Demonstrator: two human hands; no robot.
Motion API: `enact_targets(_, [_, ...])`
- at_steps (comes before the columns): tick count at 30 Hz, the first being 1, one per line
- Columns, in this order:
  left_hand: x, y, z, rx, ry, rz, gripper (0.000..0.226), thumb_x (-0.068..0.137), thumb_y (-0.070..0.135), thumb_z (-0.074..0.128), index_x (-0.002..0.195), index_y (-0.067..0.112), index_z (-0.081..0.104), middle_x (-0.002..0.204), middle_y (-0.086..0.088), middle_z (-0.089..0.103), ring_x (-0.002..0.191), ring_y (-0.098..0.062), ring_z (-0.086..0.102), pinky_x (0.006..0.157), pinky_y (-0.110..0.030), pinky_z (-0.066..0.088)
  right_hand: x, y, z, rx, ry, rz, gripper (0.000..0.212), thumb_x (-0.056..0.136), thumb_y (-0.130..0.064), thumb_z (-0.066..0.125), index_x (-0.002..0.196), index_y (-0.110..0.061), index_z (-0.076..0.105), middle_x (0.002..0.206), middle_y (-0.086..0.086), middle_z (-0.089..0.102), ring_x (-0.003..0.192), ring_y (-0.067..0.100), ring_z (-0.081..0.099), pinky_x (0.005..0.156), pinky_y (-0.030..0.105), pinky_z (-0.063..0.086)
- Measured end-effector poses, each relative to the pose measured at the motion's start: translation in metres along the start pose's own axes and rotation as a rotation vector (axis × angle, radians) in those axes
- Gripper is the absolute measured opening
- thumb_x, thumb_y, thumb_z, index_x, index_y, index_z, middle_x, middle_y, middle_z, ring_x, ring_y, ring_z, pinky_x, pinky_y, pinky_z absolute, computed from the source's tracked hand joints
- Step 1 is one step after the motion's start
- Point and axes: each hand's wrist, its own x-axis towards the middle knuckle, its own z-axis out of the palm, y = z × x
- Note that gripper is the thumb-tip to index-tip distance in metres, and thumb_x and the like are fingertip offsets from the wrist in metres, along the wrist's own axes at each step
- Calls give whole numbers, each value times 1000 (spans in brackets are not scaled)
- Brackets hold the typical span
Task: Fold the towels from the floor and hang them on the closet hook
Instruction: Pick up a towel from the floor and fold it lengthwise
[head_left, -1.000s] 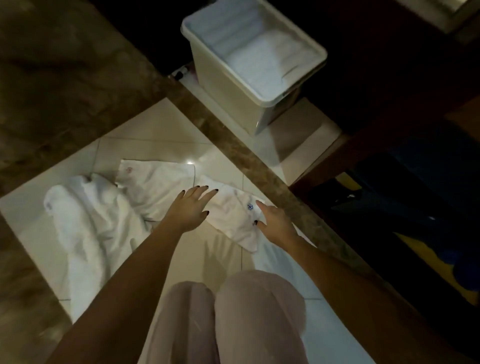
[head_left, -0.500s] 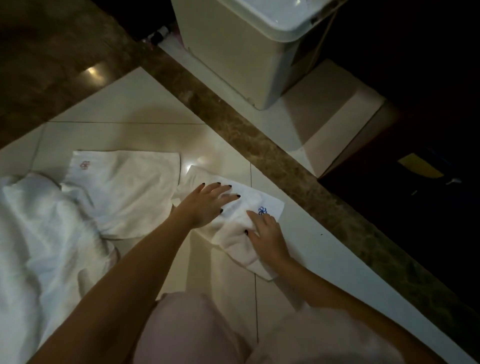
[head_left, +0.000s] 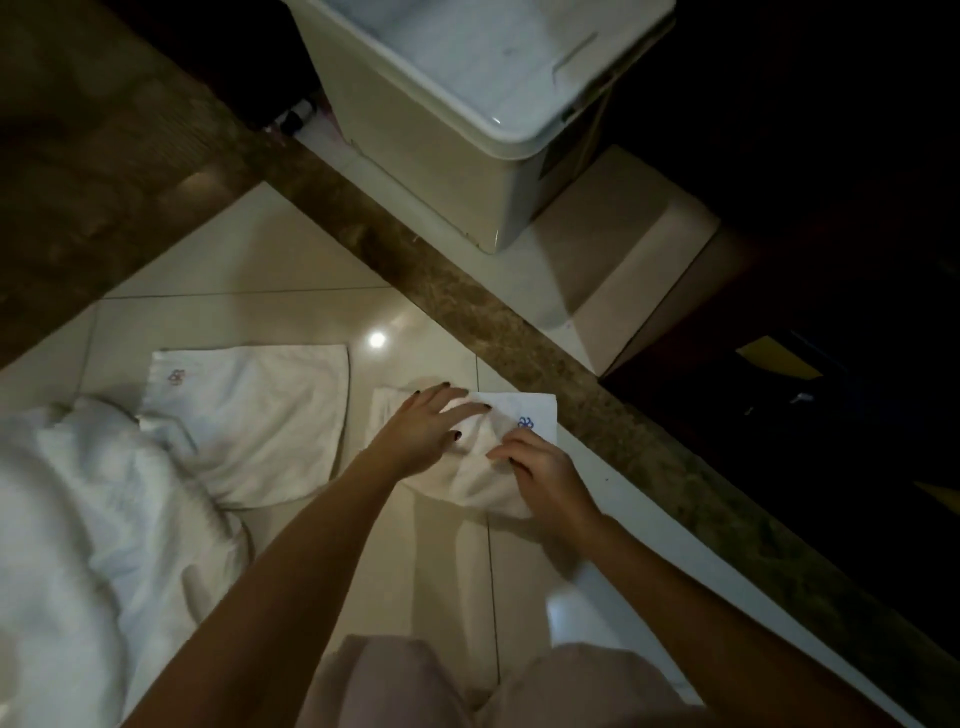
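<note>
Large towel (head_left: 78, 545): a bulky white heap of soft, rumpled cloth fills the left edge of the pale glossy floor tiles (head_left: 249, 291), its folds overlapping the next towel's near corner.
Pink-marked towel (head_left: 254, 421): a flat, roughly square white cloth with a small pink emblem in its far left corner, lying just left of the hands; a narrow strip of bare tile separates it from the small towel.
Left hand (head_left: 423, 428): palm down on the small towel, fingers spread and flat, dark-polished nails showing; it presses the cloth and grips nothing.
Small towel (head_left: 491, 467): white, creased, a blue flower emblem near its far right corner; it lies on the tile under both hands, right edge just beside the brown marble border strip (head_left: 467, 301).
Right hand (head_left: 545, 475): fingers curled together on the towel's near right part, pinching a fold of cloth below the emblem.
Bin (head_left: 467, 104): cream plastic, rounded rim, standing beyond the strip, well apart from the towels.
Open room: bare tile between the forearms and ahead of the knees.
</note>
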Motion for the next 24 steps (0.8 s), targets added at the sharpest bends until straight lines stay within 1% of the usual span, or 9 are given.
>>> enact_targets(3, [-10, 28, -52, -61, 17, 38, 40, 93, 27, 58, 131, 33, 52, 155, 0, 30, 145, -25, 18, 117, -47, 19, -4, -38, -41, -37, -15, -103, 25, 87, 11, 57, 102, 0, 74, 117, 15, 66, 109, 23, 60, 97, 31, 47])
enact_targets(7, [-40, 71, -136, -179, 115, -1, 14, 95, 29, 55, 105, 23, 63, 142, 1, 49, 142, -21, 27, 116, -40, 20, -28, -98, -111, 9, 31, 35, 26, 91, 7, 51, 104, -1, 73, 110, 15, 67, 100, 25, 62, 91, 39, 52])
enact_targets(11, [-78, 127, -224, -284, 165, -24, 9, 97, 26, 52, 98, 21, 59, 107, 0, 67, 108, -18, 57, 113, -41, 26, -66, -164, -190, 63, 96, 99, 30, 91, 7, 52, 108, -5, 73, 111, 11, 69, 101, 20, 64, 93, 31, 52])
enact_targets(14, [-111, 173, -293, -431, 247, -38, 6, 95, 23, 56, 95, 20, 62, 88, 6, 64, 89, -19, 61, 78, -27, 43, -98, -218, -247, 133, 83, 124, 31, 91, 4, 54, 112, -10, 72, 113, 0, 69, 99, -2, 63, 90, 13, 48])
enact_targets(15, [-121, 187, -316, -478, 284, -30, 7, 94, 21, 58, 95, 19, 64, 87, 8, 64, 87, -18, 62, 72, -27, 43, -109, -234, -265, 136, 72, 104, 30, 92, 2, 54, 113, -10, 71, 112, -4, 67, 97, -12, 59, 87, 5, 43])
enact_targets(17, [-141, 215, -364, -533, 327, -4, 9, 93, 19, 60, 97, 15, 67, 94, 6, 69, 88, -14, 62, 75, -31, 48, -133, -266, -298, 124, 68, 66, 29, 93, -3, 55, 117, -13, 69, 110, -12, 61, 95, -26, 51, 80, -4, 36])
enact_targets(19, [-162, 241, -410, -558, 331, 15, 9, 92, 20, 62, 95, 13, 68, 93, 2, 70, 88, -15, 63, 78, -35, 50, -158, -299, -331, 86, 67, 101, 34, 94, -10, 55, 124, -25, 64, 113, -20, 55, 101, -19, 51, 77, -5, 33])
enact_targets(21, [-184, 267, -457, -579, 338, 35, 6, 90, 20, 65, 87, 15, 66, 87, 3, 69, 85, -15, 63, 74, -34, 49, -187, -327, -364, 84, 26, 136, 44, 94, -10, 55, 132, -33, 57, 124, -18, 52, 114, -2, 49, 84, -1, 32])
enact_targets(24, [-220, 306, -529, -546, 351, 111, 12, 88, 22, 64, 81, 13, 62, 81, -3, 66, 80, -20, 61, 70, -34, 43, -234, -368, -414, 104, -16, 197, 56, 96, -14, 56, 144, -38, 41, 142, -8, 45, 127, 10, 40, 101, 23, 32])
